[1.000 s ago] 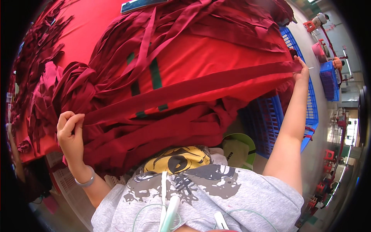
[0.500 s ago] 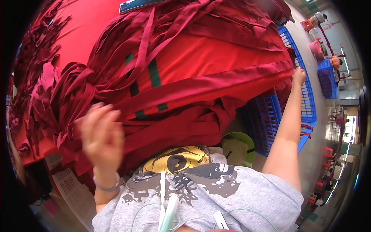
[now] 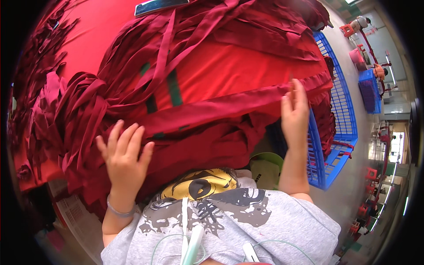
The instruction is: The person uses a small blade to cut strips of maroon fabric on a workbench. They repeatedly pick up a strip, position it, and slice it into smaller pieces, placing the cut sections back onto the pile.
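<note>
A long, flat dark-red fabric strip [image 3: 225, 102] stretches across the red-covered table [image 3: 234, 64] in front of me, running from lower left up to the right edge. My left hand [image 3: 125, 157] hovers by its left end with the fingers spread and nothing in them. Over the strip's right part is my right hand [image 3: 295, 110], fingers stretched upward and holding nothing; whether it touches the cloth I cannot tell. A thick bundle of similar strips [image 3: 73, 104] lies to the left. More dark-red cloth [image 3: 207, 143] hangs at the near edge.
A blue plastic basket [image 3: 342, 97] with dark-red fabric inside stands off the table's right end. A phone [image 3: 160, 5] lies at the far side. Green bands [image 3: 174, 88] cross the red cover. Another blue crate [image 3: 369, 90] stands farther right on the floor.
My right hand has left the strip's right end and moved inward to the left, now opened. My left hand has shifted slightly down and right, fingers spreading.
</note>
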A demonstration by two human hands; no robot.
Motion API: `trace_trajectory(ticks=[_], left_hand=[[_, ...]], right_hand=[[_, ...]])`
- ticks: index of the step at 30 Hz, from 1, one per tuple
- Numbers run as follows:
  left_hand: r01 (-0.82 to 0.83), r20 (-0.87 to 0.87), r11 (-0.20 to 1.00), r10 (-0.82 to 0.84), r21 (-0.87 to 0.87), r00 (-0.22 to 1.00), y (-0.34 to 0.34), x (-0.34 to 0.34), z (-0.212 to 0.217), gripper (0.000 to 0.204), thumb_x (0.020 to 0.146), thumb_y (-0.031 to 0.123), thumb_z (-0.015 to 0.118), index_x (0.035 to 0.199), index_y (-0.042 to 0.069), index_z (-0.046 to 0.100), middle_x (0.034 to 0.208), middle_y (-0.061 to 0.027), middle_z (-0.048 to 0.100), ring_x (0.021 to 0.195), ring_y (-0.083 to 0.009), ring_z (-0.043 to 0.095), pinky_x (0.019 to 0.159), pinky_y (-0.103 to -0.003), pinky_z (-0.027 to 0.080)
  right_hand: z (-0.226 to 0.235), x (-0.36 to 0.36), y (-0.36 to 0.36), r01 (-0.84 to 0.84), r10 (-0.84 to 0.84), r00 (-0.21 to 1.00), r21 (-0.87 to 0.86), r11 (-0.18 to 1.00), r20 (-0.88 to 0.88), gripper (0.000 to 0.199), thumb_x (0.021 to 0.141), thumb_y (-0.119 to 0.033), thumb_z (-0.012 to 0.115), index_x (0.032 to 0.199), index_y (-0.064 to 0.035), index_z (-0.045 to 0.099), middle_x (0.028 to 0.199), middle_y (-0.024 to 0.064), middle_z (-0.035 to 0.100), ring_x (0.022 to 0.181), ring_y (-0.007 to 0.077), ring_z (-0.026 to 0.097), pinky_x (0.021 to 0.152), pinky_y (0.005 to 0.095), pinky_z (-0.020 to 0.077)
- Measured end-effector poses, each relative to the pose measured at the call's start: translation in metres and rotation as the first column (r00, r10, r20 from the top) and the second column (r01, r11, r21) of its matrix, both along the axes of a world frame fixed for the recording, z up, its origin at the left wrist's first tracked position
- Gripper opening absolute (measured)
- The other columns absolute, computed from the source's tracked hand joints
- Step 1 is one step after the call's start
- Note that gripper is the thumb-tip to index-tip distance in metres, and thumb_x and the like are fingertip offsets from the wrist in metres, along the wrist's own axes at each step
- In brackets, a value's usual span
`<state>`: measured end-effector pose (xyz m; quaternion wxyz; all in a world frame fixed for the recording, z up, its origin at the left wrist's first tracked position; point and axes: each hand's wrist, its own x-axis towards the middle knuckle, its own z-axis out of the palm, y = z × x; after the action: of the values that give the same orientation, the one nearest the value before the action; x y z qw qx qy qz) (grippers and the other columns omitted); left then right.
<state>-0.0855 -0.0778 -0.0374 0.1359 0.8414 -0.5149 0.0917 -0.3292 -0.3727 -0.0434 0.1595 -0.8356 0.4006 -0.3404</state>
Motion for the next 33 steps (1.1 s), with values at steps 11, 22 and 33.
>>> trace_trajectory(ticks=[11,22,33], left_hand=[[0.207,-0.118,0.974,-0.217,-0.09,0.969,-0.026,-0.012,-0.024,0.047,0.084,0.031,0.069,0.124,0.009,0.061,0.133,-0.0091,0.055,0.124,-0.0287,0.05,0.099,-0.045,0.041],[0.184,-0.086,0.974,-0.196,-0.13,0.977,-0.032,-0.009,-0.029,0.049,0.08,0.042,0.07,0.12,0.014,0.065,0.132,-0.0037,0.056,0.119,-0.0265,0.05,0.094,-0.043,0.041],[0.164,-0.172,0.967,-0.198,-0.196,0.965,-0.028,-0.006,-0.034,0.052,0.081,0.04,0.069,0.123,0.009,0.061,0.134,-0.0027,0.056,0.121,-0.0255,0.049,0.098,-0.043,0.038]], right_hand=[[0.002,0.084,0.126,-0.494,0.515,0.788,0.151,0.856,-0.338,0.047,0.087,-0.014,0.063,0.131,0.0002,0.052,0.086,0.0107,0.063,0.067,0.0262,0.064,0.056,0.0369,0.0518],[-0.005,0.104,0.129,-0.496,0.484,0.848,-0.003,0.868,-0.217,0.034,0.085,-0.013,0.065,0.117,-0.0018,0.062,0.073,0.0094,0.064,0.056,0.0243,0.064,0.049,0.035,0.0502],[-0.008,0.1,0.136,-0.584,0.571,0.795,-0.006,0.811,-0.208,0.035,0.08,-0.011,0.068,0.115,-0.0033,0.067,0.065,0.0053,0.058,0.05,0.0192,0.059,0.045,0.0321,0.0457]])
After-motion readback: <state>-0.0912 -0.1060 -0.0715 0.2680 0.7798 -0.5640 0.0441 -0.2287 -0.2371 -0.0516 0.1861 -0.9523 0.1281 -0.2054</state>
